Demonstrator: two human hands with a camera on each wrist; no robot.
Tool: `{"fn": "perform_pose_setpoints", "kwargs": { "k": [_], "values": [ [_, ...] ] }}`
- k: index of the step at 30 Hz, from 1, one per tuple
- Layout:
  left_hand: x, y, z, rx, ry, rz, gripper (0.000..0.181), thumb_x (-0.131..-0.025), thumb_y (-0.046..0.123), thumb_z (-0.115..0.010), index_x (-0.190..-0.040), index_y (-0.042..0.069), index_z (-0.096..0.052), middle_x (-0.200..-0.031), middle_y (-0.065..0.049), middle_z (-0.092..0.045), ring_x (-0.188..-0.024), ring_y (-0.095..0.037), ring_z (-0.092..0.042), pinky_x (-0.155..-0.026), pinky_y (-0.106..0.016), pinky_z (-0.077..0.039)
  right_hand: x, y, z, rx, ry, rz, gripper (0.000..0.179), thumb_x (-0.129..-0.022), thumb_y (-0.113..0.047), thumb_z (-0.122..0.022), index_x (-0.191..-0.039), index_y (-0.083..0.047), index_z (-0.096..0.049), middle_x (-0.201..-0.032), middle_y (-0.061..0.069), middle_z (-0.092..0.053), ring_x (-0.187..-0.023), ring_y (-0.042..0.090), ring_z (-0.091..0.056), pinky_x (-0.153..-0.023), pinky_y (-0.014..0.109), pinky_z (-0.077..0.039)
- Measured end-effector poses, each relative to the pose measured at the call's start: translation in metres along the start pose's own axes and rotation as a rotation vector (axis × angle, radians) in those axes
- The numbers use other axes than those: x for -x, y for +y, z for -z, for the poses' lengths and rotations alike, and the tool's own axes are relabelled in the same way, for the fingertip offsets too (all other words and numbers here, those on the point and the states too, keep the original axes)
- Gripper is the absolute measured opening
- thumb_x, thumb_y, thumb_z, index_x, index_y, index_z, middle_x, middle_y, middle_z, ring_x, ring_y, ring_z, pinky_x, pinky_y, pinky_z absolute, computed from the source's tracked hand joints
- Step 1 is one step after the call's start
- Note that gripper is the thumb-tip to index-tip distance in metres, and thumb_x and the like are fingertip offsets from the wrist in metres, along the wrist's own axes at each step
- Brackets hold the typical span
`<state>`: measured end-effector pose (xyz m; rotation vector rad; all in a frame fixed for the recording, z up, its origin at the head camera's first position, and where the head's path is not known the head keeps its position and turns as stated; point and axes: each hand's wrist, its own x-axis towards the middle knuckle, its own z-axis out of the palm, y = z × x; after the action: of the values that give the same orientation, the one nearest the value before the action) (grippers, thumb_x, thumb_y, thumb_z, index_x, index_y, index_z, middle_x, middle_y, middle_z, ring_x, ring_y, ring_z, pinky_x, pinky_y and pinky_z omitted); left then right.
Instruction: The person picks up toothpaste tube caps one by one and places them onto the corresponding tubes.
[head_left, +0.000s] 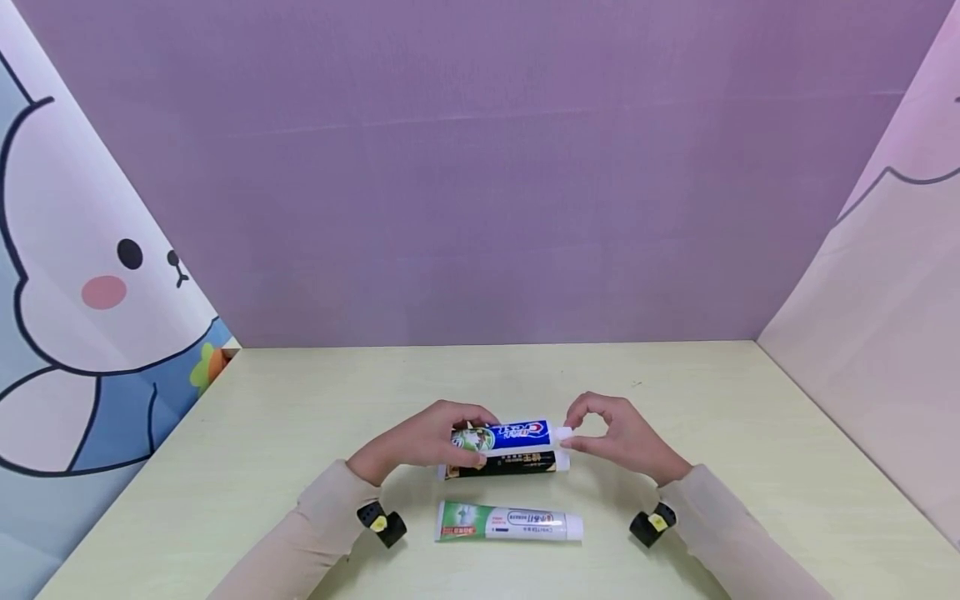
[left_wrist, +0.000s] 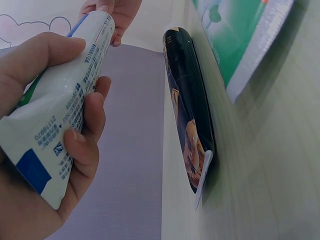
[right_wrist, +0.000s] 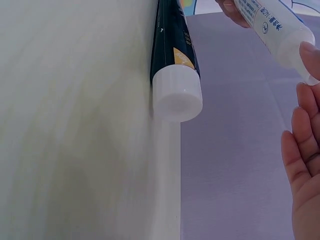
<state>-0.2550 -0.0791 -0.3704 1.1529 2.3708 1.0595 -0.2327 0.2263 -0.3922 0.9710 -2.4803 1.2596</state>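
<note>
My left hand (head_left: 429, 439) grips a blue, white and green toothpaste tube (head_left: 521, 434) round its flat end, raised over the table. In the left wrist view its thumb lies along one side of the tube (left_wrist: 75, 80) and the fingers curl round the other. At the tube's far end, my right hand (head_left: 628, 435) pinches the small white cap (head_left: 562, 433) between thumb and forefinger. The other right fingers are loosely bent in the right wrist view. Just below the held tube lies a black toothpaste tube (head_left: 517, 465) with a white cap (right_wrist: 177, 95).
A green and white toothpaste tube (head_left: 510, 522) lies on the pale wooden table (head_left: 337, 375), nearer to me and between my forearms. A purple panel (head_left: 480, 183) stands behind the table. Printed cartoon panels (head_left: 82, 333) flank it on both sides.
</note>
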Motion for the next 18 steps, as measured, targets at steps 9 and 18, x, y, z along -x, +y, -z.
{"fn": "perform_pose_setpoints", "kwargs": {
  "k": [9, 18],
  "values": [
    [0.0004, 0.0004, -0.0002, 0.000, -0.004, -0.007, 0.041, -0.083, 0.021, -0.070, -0.122, 0.015, -0.060, -0.105, 0.004, -0.063, -0.088, -0.009, -0.057, -0.077, -0.025, -0.049, 0.0006, -0.0008, -0.0002, -0.007, -0.025, -0.016, 0.012, -0.080, -0.018, -0.075, -0.085, -0.022, -0.065, -0.082, -0.011, -0.062, -0.079, 0.017, -0.058, -0.081, 0.039, -0.043],
    [0.0012, 0.0016, -0.0002, -0.004, -0.007, -0.017, 0.041, -0.083, 0.021, -0.070, -0.122, 0.014, -0.059, -0.104, 0.005, -0.063, -0.088, -0.008, -0.057, -0.078, -0.025, -0.048, 0.0008, 0.0000, -0.0009, -0.022, -0.039, -0.009, 0.007, -0.083, -0.015, -0.072, -0.085, -0.019, -0.066, -0.082, -0.009, -0.062, -0.078, 0.008, -0.055, -0.080, 0.035, -0.044]
  ]
}}
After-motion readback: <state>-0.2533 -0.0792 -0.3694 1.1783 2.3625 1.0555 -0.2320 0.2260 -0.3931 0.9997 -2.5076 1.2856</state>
